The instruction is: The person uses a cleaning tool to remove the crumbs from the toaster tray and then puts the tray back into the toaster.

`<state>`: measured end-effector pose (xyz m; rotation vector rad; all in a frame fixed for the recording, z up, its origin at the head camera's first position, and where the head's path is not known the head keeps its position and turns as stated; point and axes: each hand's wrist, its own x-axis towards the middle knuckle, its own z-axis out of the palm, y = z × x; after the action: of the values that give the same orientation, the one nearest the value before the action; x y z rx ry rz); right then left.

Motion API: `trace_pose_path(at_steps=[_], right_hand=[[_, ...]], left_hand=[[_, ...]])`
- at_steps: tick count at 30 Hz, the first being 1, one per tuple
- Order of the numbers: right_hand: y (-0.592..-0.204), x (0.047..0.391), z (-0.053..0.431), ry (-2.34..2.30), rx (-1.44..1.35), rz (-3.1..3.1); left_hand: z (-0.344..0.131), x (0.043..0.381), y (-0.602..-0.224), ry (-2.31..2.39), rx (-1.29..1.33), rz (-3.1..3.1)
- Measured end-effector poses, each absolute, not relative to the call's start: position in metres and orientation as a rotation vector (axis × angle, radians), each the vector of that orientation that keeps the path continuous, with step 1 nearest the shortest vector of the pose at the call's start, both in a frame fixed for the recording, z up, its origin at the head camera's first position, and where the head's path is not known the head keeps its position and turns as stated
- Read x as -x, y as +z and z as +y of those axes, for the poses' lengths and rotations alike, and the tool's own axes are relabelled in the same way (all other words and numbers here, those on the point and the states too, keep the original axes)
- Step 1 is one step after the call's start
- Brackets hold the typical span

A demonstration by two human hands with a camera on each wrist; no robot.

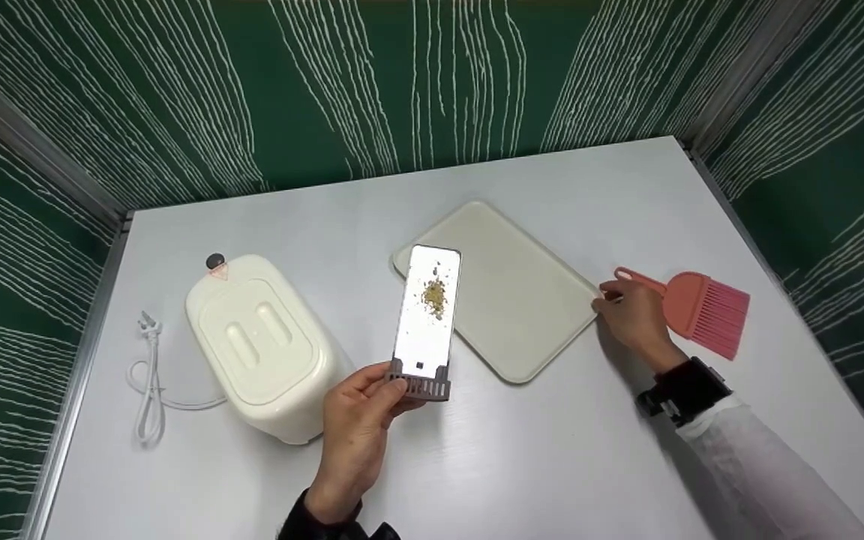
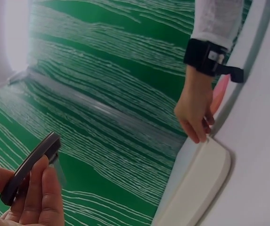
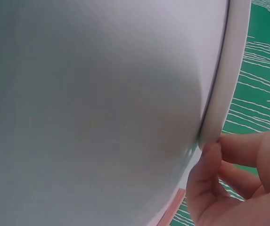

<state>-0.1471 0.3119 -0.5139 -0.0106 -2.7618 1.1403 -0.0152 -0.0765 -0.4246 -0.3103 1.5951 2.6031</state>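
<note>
My left hand (image 1: 357, 431) grips the grey slotted end of a toaster crumb tray (image 1: 421, 341), thumb on top. Brown crumbs (image 1: 434, 296) lie on its shiny surface. In the left wrist view, the crumb tray's dark handle end (image 2: 31, 165) sits between thumb and fingers. Below and to its right is a flat cream serving tray (image 1: 526, 307) with rounded corners. The right hand (image 1: 634, 319) pinches that tray's right corner between thumb and fingers. In the right wrist view, the serving tray's rim (image 3: 224, 75) is held at its end by the fingertips.
A cream toaster (image 1: 271, 349) with a lid on top stands at the left, its white cord and plug (image 1: 151, 375) beside it. A coral pastry brush (image 1: 691, 307) lies just right of the right hand. Green walls with white lines (image 1: 469, 82) surround the white table (image 1: 552, 465).
</note>
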Motion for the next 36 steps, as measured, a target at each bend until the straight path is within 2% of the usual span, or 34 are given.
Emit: trace_pose_path(at_steps=[36], right_hand=[[-0.496, 0.132, 0.298, 0.954, -0.065, -3.08]], left_hand=[[-0.081, 0.022, -0.424, 2.663, 0.229, 1.536]])
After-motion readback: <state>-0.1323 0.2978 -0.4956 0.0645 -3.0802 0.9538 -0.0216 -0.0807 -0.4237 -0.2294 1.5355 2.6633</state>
